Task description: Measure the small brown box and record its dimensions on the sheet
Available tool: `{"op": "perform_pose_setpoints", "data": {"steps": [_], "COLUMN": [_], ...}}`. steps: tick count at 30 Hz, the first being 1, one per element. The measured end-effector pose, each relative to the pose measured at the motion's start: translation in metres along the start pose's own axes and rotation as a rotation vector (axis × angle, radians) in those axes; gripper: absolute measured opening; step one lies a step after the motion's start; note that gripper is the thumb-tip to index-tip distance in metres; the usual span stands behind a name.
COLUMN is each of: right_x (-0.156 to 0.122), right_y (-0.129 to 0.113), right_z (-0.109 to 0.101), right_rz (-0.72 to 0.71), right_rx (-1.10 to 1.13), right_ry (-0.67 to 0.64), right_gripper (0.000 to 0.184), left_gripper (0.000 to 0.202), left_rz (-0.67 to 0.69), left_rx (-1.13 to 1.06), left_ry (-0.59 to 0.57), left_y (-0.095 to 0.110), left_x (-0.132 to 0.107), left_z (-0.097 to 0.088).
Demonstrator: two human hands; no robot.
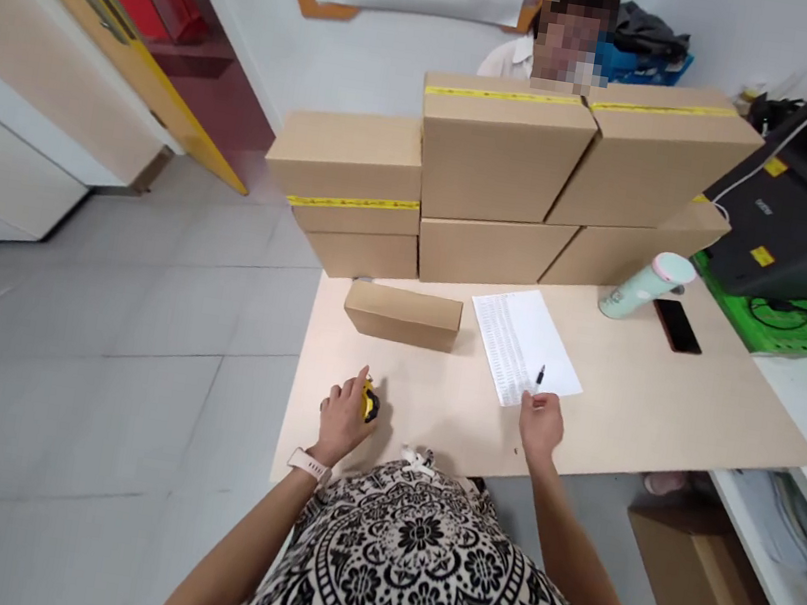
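Observation:
My left hand (pixel 345 417) is closed round a yellow and black tape measure (pixel 370 403), over the near left part of the wooden table (pixel 432 418). The fingers of my right hand (pixel 542 424) are pinched together at the lower edge of a printed sheet of paper (pixel 523 341). A pen (pixel 539 374) with a dark end points away from these fingers over the sheet; its near end seems to be between them. Beyond my left hand, a small flat cardboard box (pixel 402 317) stands on its long side.
Stacked cardboard boxes (pixel 503 171) with yellow tape line the far side. A mint-green bottle (pixel 645 286) and a phone (pixel 677 326) are at the right, near a black printer (pixel 780 217). Another person (pixel 512 59) is behind the boxes. Tiled floor (pixel 131 403) lies left.

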State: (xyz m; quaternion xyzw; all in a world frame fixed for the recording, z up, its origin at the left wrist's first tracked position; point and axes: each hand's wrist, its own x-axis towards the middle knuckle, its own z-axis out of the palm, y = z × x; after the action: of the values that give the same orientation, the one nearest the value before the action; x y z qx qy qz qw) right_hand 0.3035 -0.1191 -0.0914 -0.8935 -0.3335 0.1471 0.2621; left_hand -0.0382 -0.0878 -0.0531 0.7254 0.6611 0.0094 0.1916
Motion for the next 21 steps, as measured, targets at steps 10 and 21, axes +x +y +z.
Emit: {"op": "perform_pose_setpoints", "data": {"steps": [10, 21], "right_x": [0.026, 0.043], "right_y": [0.029, 0.031], "right_z": [0.004, -0.097], "right_rz": [0.033, 0.003], "right_rx": [-0.045, 1.146], "right_ry": [-0.263, -0.245], "right_gripper": [0.044, 0.036], "left_gripper": [0.070, 0.072], "left_rz": [0.038, 0.494], "left_rx": [0.269, 0.126], "left_ry": [-0.004, 0.121], "left_y": [-0.015, 0.068], "left_x": [0.009, 0.014], "left_z": [0.029, 0.069]}}
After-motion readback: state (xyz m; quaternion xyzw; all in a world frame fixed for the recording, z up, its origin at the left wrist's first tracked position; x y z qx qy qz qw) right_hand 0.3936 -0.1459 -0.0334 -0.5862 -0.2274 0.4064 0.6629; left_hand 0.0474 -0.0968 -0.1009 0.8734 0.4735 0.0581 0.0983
